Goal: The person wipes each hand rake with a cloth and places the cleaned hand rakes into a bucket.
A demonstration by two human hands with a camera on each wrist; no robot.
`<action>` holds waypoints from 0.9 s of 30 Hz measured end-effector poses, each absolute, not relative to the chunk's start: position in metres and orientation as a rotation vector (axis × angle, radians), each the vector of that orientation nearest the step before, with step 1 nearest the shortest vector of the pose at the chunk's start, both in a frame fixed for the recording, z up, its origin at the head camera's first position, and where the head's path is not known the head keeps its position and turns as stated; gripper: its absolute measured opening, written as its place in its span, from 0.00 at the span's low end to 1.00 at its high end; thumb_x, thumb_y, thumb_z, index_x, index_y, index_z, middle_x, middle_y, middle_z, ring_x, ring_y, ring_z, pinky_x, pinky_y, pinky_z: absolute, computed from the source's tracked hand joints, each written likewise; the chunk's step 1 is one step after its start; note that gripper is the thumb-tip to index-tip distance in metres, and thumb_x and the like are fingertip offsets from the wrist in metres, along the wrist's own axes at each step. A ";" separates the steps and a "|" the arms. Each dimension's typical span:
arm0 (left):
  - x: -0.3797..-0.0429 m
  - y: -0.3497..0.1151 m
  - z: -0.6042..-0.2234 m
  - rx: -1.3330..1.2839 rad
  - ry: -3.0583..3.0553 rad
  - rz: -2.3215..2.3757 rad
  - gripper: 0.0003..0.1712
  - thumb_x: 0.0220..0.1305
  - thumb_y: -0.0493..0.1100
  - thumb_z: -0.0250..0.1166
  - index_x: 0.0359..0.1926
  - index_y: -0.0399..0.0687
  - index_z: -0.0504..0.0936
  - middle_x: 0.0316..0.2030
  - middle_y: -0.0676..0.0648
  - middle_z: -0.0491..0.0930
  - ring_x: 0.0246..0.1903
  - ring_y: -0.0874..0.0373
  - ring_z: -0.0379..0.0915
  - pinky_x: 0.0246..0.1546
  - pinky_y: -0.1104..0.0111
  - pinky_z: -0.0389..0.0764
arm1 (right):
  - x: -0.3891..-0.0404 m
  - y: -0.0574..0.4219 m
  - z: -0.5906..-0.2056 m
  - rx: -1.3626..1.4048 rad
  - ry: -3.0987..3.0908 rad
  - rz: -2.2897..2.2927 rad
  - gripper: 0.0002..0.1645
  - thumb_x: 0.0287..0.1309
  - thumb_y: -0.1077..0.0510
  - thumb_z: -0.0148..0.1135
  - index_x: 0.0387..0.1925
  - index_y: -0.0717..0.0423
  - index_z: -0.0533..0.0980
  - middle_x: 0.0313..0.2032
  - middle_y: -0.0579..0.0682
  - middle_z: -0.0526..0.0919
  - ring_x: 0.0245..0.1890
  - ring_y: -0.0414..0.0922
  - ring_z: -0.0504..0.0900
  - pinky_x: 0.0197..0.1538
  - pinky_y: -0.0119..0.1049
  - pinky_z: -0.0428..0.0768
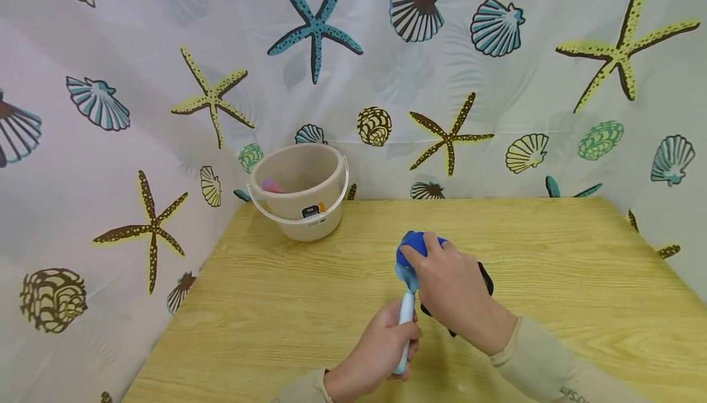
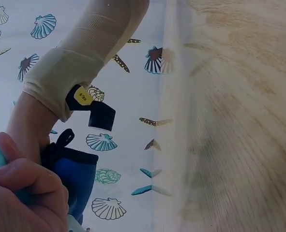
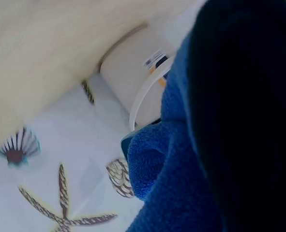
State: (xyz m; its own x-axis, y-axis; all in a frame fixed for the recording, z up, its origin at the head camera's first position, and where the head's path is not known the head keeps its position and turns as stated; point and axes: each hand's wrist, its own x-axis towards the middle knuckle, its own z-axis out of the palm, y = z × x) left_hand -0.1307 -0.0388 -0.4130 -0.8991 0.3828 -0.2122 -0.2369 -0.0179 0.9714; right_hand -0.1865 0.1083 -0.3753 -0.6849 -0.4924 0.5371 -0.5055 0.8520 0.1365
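My left hand (image 1: 381,345) grips the pale blue handle (image 1: 406,308) of a tool whose translucent blue head (image 1: 407,274) points up and away; its exact kind is hard to tell. Over that head, my right hand (image 1: 455,277) holds a blue cloth (image 1: 415,245) with its fingers bent round it. Terry-like fabric shows on the cloth (image 3: 167,193) in the right wrist view, with a dark area beside it. The left wrist view shows black edging and a loop on the cloth (image 2: 77,179). Most of the tool's head is hidden by cloth and fingers.
A beige bucket (image 1: 309,213) with a white handle stands at the back left of the wooden table (image 1: 265,305). Something pink and purple (image 1: 270,186) lies inside it. A curtain (image 1: 353,96) printed with shells and starfish surrounds the table's back and sides.
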 end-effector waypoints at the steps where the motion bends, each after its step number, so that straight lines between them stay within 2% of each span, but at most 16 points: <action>1: -0.131 -0.039 -0.413 0.151 1.851 1.967 0.05 0.57 0.36 0.54 0.35 0.42 0.68 0.14 0.51 0.67 0.06 0.59 0.58 0.02 0.73 0.63 | -0.186 0.108 -0.374 0.748 -2.476 0.050 0.26 0.40 0.61 0.69 0.48 0.50 0.81 0.41 0.64 0.78 0.28 0.55 0.79 0.13 0.43 0.80; 9: -0.137 -0.042 -0.416 0.169 1.852 1.951 0.04 0.56 0.35 0.53 0.34 0.40 0.69 0.13 0.52 0.66 0.04 0.60 0.56 0.02 0.74 0.60 | -0.173 0.113 -0.372 0.848 -2.619 0.133 0.22 0.47 0.60 0.67 0.47 0.44 0.82 0.47 0.63 0.78 0.31 0.51 0.81 0.17 0.39 0.80; 14: -0.143 -0.043 -0.417 0.153 1.838 1.976 0.02 0.57 0.35 0.53 0.33 0.41 0.69 0.13 0.52 0.67 0.03 0.61 0.56 0.02 0.74 0.60 | -0.166 0.118 -0.373 0.855 -2.632 0.170 0.21 0.49 0.59 0.67 0.47 0.42 0.82 0.44 0.59 0.79 0.31 0.48 0.80 0.20 0.40 0.81; 21: -0.146 -0.045 -0.416 0.142 1.791 1.995 0.05 0.54 0.34 0.54 0.32 0.43 0.67 0.12 0.53 0.66 0.03 0.62 0.56 0.01 0.76 0.57 | -0.169 0.122 -0.383 0.836 -2.514 0.109 0.23 0.44 0.60 0.68 0.46 0.43 0.83 0.41 0.61 0.79 0.27 0.50 0.80 0.14 0.42 0.81; 27: -0.138 -0.041 -0.416 0.163 1.732 1.996 0.05 0.53 0.34 0.54 0.32 0.44 0.67 0.12 0.54 0.66 0.02 0.63 0.56 0.01 0.75 0.52 | -0.185 0.132 -0.394 0.720 -2.481 0.049 0.26 0.40 0.64 0.65 0.47 0.48 0.82 0.39 0.62 0.78 0.25 0.53 0.78 0.08 0.38 0.73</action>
State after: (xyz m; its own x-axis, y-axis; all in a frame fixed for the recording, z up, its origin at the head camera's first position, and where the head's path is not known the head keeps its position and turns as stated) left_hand -0.1376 -0.0408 -0.4160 -0.8734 0.4330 -0.2231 -0.2819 -0.0759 0.9564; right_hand -0.1845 0.1317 -0.3941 -0.7049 -0.4845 0.5180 -0.5047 0.8558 0.1137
